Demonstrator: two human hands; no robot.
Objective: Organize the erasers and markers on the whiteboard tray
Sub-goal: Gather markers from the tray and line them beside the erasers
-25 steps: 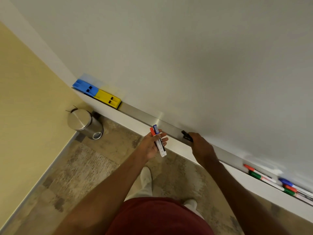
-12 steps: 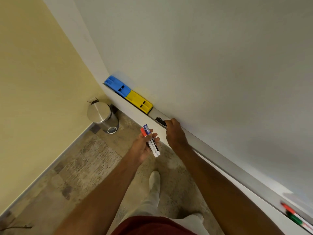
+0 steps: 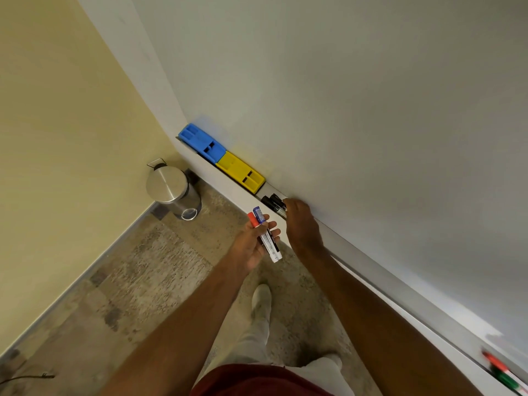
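A blue eraser (image 3: pixel 202 143) and a yellow eraser (image 3: pixel 240 172) lie end to end at the left end of the whiteboard tray (image 3: pixel 368 277). Just right of the yellow eraser, two black markers (image 3: pixel 273 203) lie in the tray with my right hand (image 3: pixel 302 226) on their near ends. My left hand (image 3: pixel 255 242) hovers in front of the tray, holding a red-capped marker (image 3: pixel 253 219) and a blue-capped marker (image 3: pixel 266 232) with white barrels. At the tray's far right lie a red marker (image 3: pixel 495 365) and a green marker (image 3: pixel 507 380).
A steel pedal bin (image 3: pixel 173 188) stands on the floor in the corner under the tray's left end. A yellow wall (image 3: pixel 71 138) runs along the left. My legs and feet (image 3: pixel 261 302) are below, on a speckled floor. A dark cable (image 3: pixel 25 377) lies bottom left.
My right hand slid the black markers left along the tray until they reached the yellow eraser. My left hand followed with its two markers. The view turned left, pushing the far-right markers to the edge.
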